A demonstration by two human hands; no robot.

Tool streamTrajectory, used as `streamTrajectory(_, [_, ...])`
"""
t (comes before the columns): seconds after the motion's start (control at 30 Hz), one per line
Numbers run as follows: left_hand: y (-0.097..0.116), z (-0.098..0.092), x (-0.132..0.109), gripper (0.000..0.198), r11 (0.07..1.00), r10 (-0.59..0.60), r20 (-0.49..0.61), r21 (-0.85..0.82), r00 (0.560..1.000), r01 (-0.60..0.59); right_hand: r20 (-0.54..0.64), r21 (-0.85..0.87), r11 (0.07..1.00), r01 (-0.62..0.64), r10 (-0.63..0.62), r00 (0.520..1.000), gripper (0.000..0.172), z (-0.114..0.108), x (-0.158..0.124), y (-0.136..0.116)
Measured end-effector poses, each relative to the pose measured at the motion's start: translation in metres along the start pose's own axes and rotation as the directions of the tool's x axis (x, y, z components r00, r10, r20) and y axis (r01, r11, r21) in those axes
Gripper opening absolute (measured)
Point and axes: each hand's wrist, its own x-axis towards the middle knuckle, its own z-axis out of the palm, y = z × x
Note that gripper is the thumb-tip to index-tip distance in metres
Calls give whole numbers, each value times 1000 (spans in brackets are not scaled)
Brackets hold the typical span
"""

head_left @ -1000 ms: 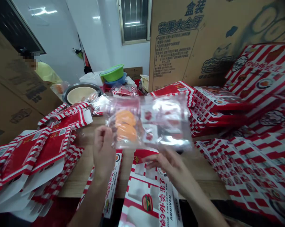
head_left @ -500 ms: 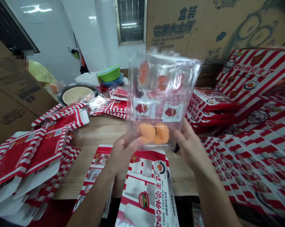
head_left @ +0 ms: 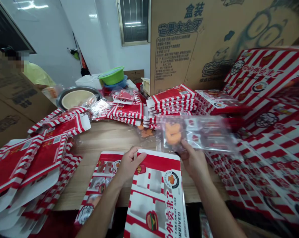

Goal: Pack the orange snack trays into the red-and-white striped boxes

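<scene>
My right hand [head_left: 192, 158] is closed on a clear plastic bag [head_left: 199, 135] with orange toy pieces and small red-printed packets inside, held flat and a little above the wooden table [head_left: 107, 138]. My left hand [head_left: 128, 163] grips the top left corner of a red-and-white striped carton [head_left: 156, 195] printed with a burger, which lies in front of me over the table's near edge. A second flat carton [head_left: 97, 185] lies under my left forearm.
Heaps of flat striped cartons lie at the left [head_left: 27, 165] and right [head_left: 263, 165], with stacks at the back [head_left: 171, 102]. A big brown cardboard box [head_left: 201, 43] stands behind. Bowls [head_left: 77, 97] and a green basin [head_left: 112, 76] sit far left, near a person in yellow [head_left: 37, 74].
The bag was held upright in both hands. Now only my right hand holds it, lowered and turned flat to the right, while my left hand has dropped onto the carton's corner.
</scene>
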Motion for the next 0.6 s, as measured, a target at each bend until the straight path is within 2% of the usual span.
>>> streamTrajectory(0.03, [3,1,-1,24,999,-10,4,-36,1000,10,65,4,995,-100,99,993,26,-1,-3,1])
streamTrajectory(0.1, [6,3,-1,24,998,-13,-8,-68,1000,12,197,-24,958,-285,284,938,24,-4,-8,0])
streamTrajectory(0.13, [7,3,-1,23,998,-1,-36,-59,999,-1,243,-52,940,-336,339,909,23,-7,-9,-1])
streamTrajectory(0.2, [5,5,-1,22,999,44,-125,-16,991,-47,292,-111,926,-360,377,879,24,-15,-7,-5])
streamTrajectory(0.3, [1,9,-4,21,991,136,-220,27,966,-133,342,-233,914,-333,397,852,24,-31,-1,-13])
streamTrajectory(0.37, [-1,11,-7,20,979,204,-216,54,955,-197,398,-328,887,-325,442,804,22,-41,3,-18])
streamTrajectory(0.43, [-1,11,-10,20,980,198,-146,62,969,-191,453,-393,869,-301,468,759,23,-46,3,-23])
streamTrajectory(0.5, [0,8,-11,22,993,110,-27,54,994,-108,505,-441,865,-240,460,730,27,-46,4,-27])
streamTrajectory(0.53, [1,7,-10,23,997,63,32,50,997,-65,519,-457,872,-177,423,743,32,-44,5,-29])
streamTrajectory(0.6, [2,3,-9,26,999,8,139,41,990,-13,507,-477,879,-3,277,816,49,-37,12,-32])
